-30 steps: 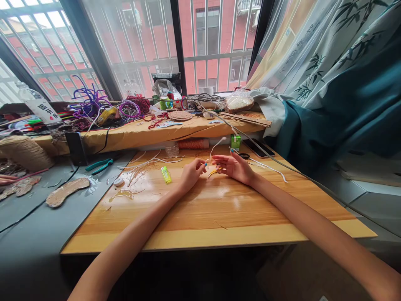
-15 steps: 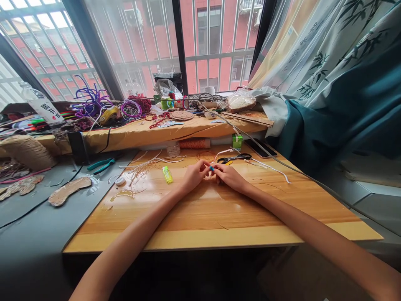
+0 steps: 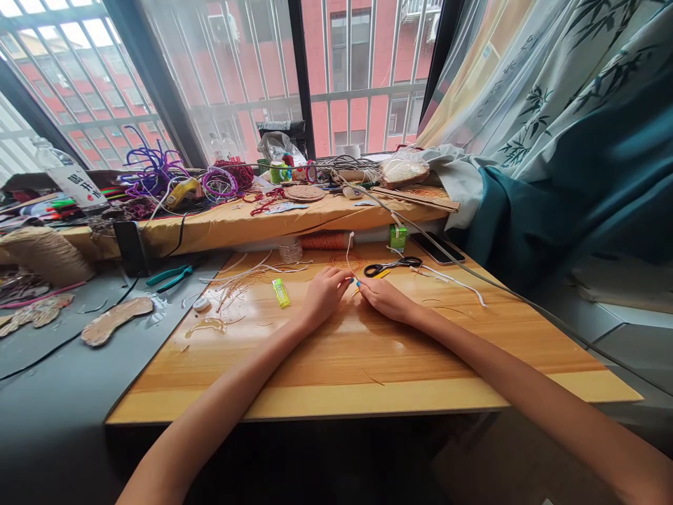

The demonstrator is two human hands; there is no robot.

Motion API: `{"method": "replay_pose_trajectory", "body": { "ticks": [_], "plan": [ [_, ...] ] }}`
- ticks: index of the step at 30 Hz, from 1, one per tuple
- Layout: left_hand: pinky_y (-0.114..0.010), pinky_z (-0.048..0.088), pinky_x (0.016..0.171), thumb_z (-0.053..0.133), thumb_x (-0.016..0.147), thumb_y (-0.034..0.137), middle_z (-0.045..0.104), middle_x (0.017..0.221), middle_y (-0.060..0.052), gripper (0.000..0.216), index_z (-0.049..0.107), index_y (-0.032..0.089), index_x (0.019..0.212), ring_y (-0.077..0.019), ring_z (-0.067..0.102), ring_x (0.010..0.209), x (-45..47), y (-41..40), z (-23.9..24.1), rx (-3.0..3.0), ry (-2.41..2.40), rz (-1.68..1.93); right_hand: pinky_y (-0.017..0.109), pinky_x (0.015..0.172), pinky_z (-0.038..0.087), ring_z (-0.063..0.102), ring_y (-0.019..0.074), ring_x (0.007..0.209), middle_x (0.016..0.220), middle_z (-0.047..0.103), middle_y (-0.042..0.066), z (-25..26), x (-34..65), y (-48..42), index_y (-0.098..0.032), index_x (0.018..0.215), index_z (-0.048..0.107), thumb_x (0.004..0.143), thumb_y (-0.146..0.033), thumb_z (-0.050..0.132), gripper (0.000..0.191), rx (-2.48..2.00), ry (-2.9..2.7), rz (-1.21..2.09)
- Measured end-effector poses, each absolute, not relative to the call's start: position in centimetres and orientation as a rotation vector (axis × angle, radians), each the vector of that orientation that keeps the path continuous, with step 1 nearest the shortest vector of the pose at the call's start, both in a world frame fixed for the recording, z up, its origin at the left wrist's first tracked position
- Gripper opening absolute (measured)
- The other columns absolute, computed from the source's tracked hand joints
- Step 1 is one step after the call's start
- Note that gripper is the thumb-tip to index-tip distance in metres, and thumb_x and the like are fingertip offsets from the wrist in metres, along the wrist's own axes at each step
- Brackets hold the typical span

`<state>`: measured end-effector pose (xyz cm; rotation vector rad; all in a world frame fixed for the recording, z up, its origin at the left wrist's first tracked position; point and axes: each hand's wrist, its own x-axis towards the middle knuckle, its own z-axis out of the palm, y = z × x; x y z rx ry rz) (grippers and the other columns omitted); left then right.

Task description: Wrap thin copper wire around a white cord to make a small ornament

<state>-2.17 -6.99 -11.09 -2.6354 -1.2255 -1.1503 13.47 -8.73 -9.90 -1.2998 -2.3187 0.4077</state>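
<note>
Both my hands meet near the middle of the wooden board (image 3: 368, 365). My left hand (image 3: 322, 294) is closed in a pinch on a thin white cord (image 3: 348, 249) that rises from its fingertips. My right hand (image 3: 386, 298) is closed too, its fingertips touching the left hand's at the same cord, with a small yellow piece just beneath. Black-handled scissors (image 3: 392, 266) lie just behind my right hand. A yellow-green lighter (image 3: 280, 292) lies to the left of my left hand.
Loose pale strands (image 3: 247, 277) and teal pliers (image 3: 171, 275) lie at the left. A phone (image 3: 436, 247), a green carton (image 3: 398, 237) and an orange thread spool (image 3: 323, 241) sit at the board's far edge. The cluttered sill (image 3: 236, 217) holds coloured cords. Curtains (image 3: 568, 140) hang at the right.
My right hand turned over from palm-up and came to the left hand, uncovering the scissors. The white cord now stands upright from the pinch.
</note>
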Motion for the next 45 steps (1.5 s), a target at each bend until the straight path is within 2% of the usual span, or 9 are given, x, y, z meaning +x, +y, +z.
{"method": "replay_pose_trajectory", "body": {
  "ticks": [7,14,18,23,29,45],
  "plan": [
    [-0.025,0.039,0.071,0.04,0.081,0.026,0.062,0.082,-0.003,0.022,0.061,0.019,0.085,-0.0139,0.051,0.077,-2.21,-7.02,-11.19,-2.606,-1.223,-1.063,0.025,0.066,0.034,0.048,0.0131,0.067,0.073,0.056,0.006,-10.15,13.43,-8.57,-0.015,0.072,0.051,0.085,-0.023,0.025,0.03,-1.3,-2.253,0.433],
    [-0.024,0.038,0.068,0.04,0.081,0.021,0.062,0.083,-0.004,0.021,0.06,0.018,0.088,-0.0142,0.051,0.077,-2.17,-7.13,-11.16,-2.589,-1.25,-0.961,0.024,0.067,0.035,0.053,0.0136,0.073,0.083,0.059,0.006,-10.36,13.38,-8.84,-0.015,0.101,0.05,0.085,-0.023,0.029,0.027,-1.269,-2.164,0.398],
    [-0.025,0.037,0.067,0.041,0.081,0.023,0.062,0.083,-0.004,0.02,0.059,0.018,0.086,-0.0144,0.052,0.076,-2.12,-7.27,-11.18,-2.557,-1.274,-0.916,0.024,0.069,0.034,0.054,0.0154,0.078,0.09,0.06,0.009,-10.53,13.46,-8.83,-0.015,0.095,0.053,0.084,-0.02,0.03,0.027,-1.296,-2.238,0.294],
    [-0.025,0.036,0.065,0.04,0.081,0.029,0.062,0.078,-0.004,0.023,0.059,0.017,0.076,-0.0148,0.052,0.072,-2.12,-7.4,-11.33,-2.485,-1.345,-0.877,0.023,0.066,0.033,0.055,0.0159,0.077,0.085,0.061,0.01,-10.83,13.4,-8.71,-0.014,0.09,0.053,0.085,-0.023,0.03,0.025,-1.432,-2.263,0.171],
    [-0.025,0.035,0.066,0.039,0.082,0.026,0.06,0.078,-0.005,0.021,0.057,0.017,0.079,-0.0146,0.051,0.074,-1.96,-7.6,-11.41,-2.453,-1.278,-0.854,0.024,0.06,0.03,0.055,0.0161,0.07,0.078,0.061,0.011,-10.86,13.3,-8.57,-0.014,0.083,0.051,0.086,-0.027,0.024,0.03,-1.557,-2.338,0.05],
    [-0.027,0.03,0.063,0.039,0.082,0.023,0.058,0.077,-0.004,0.017,0.055,0.017,0.079,-0.0166,0.049,0.074,-1.82,-7.99,-11.07,-2.365,-1.183,-0.672,0.024,0.054,0.024,0.047,0.0126,0.059,0.07,0.059,0.008,-10.29,13.56,-8.1,-0.014,0.072,0.054,0.082,-0.021,0.03,0.027,-1.501,-2.44,0.069]
  ]
}}
